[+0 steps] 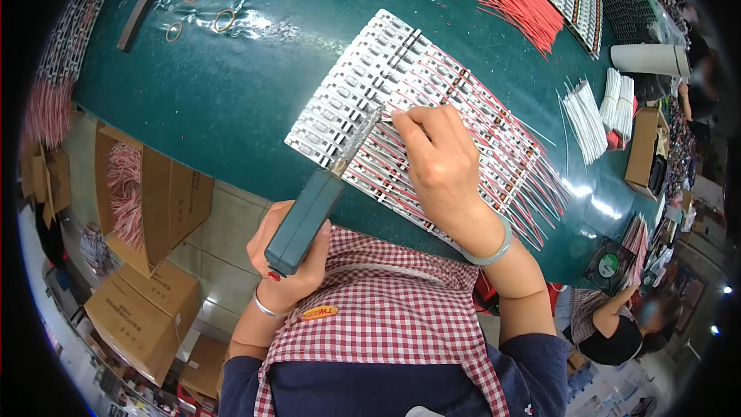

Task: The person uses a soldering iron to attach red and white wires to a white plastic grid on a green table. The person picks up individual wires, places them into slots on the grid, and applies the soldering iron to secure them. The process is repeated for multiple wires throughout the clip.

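My left hand (272,251) is wrapped round a green gun-shaped tool (305,220), whose exact kind I cannot tell. Its narrow, metal-looking tip points up and right over a panel of small white parts (328,104) lying on the table. Over the panel's middle, my right hand (440,150) pinches a thin red wire (395,113) close to the tool's tip; the fingers partly hide it. Red and white wires (532,212) run across the panel's right portion and hang past its edge. Its left portion shows bare white parts in rows.
The green table (231,100) carries a bundle of red wires (521,8), white wire bundles (583,120), rubber bands (225,20) and a dark metal bar (143,8). Cardboard boxes (158,201) stand below at left. A small fan (608,264) and another person (610,328) are at right.
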{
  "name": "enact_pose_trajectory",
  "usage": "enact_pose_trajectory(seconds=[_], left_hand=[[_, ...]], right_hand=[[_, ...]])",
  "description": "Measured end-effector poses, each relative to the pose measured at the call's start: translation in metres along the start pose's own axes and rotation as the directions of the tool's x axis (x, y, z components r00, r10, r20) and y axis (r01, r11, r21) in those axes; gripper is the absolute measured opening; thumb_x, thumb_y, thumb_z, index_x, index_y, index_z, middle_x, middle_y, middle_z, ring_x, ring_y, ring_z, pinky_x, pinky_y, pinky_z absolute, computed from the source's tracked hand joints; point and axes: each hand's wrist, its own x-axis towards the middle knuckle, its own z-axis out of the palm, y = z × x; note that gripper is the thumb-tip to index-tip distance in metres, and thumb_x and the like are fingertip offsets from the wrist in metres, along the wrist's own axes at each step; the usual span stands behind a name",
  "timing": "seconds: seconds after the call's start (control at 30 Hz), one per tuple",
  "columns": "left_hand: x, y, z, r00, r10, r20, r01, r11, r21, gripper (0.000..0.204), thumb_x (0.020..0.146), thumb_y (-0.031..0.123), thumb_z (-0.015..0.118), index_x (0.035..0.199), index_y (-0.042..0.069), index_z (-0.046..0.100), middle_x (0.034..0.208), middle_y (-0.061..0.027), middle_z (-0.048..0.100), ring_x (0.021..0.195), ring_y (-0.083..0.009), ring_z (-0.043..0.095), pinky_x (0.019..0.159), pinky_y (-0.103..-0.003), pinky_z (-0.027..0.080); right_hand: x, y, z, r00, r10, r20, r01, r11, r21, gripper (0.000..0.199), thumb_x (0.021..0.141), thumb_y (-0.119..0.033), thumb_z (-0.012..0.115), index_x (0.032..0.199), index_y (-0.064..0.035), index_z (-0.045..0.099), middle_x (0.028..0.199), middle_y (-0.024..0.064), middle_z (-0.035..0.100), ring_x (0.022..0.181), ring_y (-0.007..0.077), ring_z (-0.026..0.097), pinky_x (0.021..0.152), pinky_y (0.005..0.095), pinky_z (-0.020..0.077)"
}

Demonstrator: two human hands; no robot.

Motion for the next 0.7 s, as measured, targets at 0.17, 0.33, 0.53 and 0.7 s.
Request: enact_pose_trajectory(seconds=[0.17, 0.33, 0.53, 0.7], left_hand=[[0.0012, -0.0023, 0.0027, 0.998, 0.062, -0.020, -0.062, 0.998, 0.030, 0.016, 0.071, -0.005, 0.072, 0.087, -0.004, 0.068, 0.086, -0.0139, 0.065, 0.070, -0.0252, 0.065, 0.061, -0.029, 0.052], [0.0002, -0.0043, 0.0035, 0.996, 0.076, -0.039, -0.075, 0.997, 0.020, 0.017, 0.071, -0.005, 0.072, 0.087, -0.005, 0.068, 0.084, -0.0138, 0.065, 0.068, -0.0252, 0.065, 0.060, -0.030, 0.052], [-0.0075, -0.0083, -0.0005, 0.999, 0.032, -0.042, -0.033, 0.999, -0.006, 0.022, 0.070, -0.006, 0.073, 0.091, -0.005, 0.068, 0.088, -0.0156, 0.067, 0.072, -0.0265, 0.068, 0.063, -0.030, 0.053], [-0.0037, -0.0034, -0.0020, 0.999, 0.027, -0.021, -0.027, 0.999, 0.017, 0.022, 0.071, -0.006, 0.073, 0.092, -0.006, 0.068, 0.090, -0.0165, 0.068, 0.075, -0.0272, 0.069, 0.065, -0.031, 0.055]], right_hand=[[0.0024, 0.0014, 0.0003, 1.000, -0.017, -0.001, 0.017, 1.000, 0.000, 0.027, 0.069, 0.002, 0.064, 0.095, 0.0053, 0.065, 0.087, 0.0108, 0.059, 0.077, 0.0242, 0.055, 0.062, 0.0329, 0.0479], [0.0020, 0.0021, 0.0005, 1.000, -0.015, 0.003, 0.015, 1.000, 0.001, 0.027, 0.069, 0.002, 0.064, 0.096, 0.0057, 0.066, 0.087, 0.0107, 0.059, 0.076, 0.0241, 0.055, 0.062, 0.0329, 0.0482], [0.0020, 0.0011, 0.0003, 1.000, -0.007, 0.005, 0.007, 1.000, -0.002, 0.026, 0.069, 0.002, 0.064, 0.095, 0.0053, 0.066, 0.087, 0.0107, 0.059, 0.077, 0.0241, 0.056, 0.062, 0.0328, 0.0484], [0.0004, 0.0020, 0.0021, 1.000, -0.008, -0.018, 0.008, 1.000, 0.009, 0.027, 0.069, 0.002, 0.064, 0.095, 0.0042, 0.066, 0.088, 0.0109, 0.059, 0.077, 0.0244, 0.056, 0.062, 0.0334, 0.0483]])
